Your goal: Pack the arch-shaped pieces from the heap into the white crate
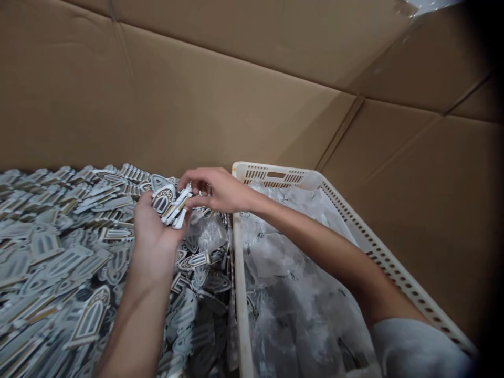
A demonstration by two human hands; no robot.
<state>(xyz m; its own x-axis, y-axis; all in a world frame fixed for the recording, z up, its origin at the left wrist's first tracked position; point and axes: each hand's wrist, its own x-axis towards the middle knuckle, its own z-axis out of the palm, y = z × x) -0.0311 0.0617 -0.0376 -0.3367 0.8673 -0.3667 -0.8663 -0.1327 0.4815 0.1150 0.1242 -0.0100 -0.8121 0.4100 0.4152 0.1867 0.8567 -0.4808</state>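
Several small white arch-shaped pieces point(164, 199) with gold and grey trim lie in a bunch in my left hand point(157, 226), palm up with the fingers curled round them. From the right, my right hand point(210, 190) reaches over and pinches the edge of the same bunch between thumb and fingers. Both hands are above a large heap of similar pieces point(88, 317). Just below my right hand a clear plastic bag point(212, 233) rests on the heap.
A white perforated plastic crate point(243, 315) stands to the right of the heap, filled with clear bags point(275, 257) of pieces. My right forearm crosses over it. Brown cardboard walls point(220, 105) rise behind and at the right.
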